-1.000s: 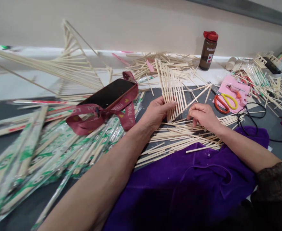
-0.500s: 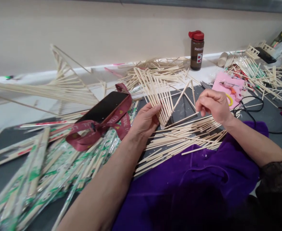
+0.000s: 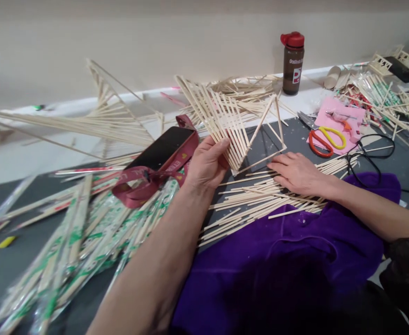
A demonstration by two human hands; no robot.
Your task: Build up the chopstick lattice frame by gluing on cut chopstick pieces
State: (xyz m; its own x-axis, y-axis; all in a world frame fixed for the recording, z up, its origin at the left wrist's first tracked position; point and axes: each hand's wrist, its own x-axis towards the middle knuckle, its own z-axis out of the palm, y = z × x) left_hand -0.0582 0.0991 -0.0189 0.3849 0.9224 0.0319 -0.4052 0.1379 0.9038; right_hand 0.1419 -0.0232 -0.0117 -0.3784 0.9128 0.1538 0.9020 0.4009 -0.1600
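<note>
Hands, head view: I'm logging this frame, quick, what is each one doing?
Left hand: closed on the stick lattice, holding it up at a tilt.
Right hand: open, flat on the loose sticks, gripping nothing.

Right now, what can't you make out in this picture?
Head view:
Fingers of the left hand: hidden behind the stick frame it holds.
Which loose sticks the right hand rests on: covered by its palm.
Label on the bottle: too small to read.
The wrapped chopsticks, lower left: blurred, cut off by the edge.
</note>
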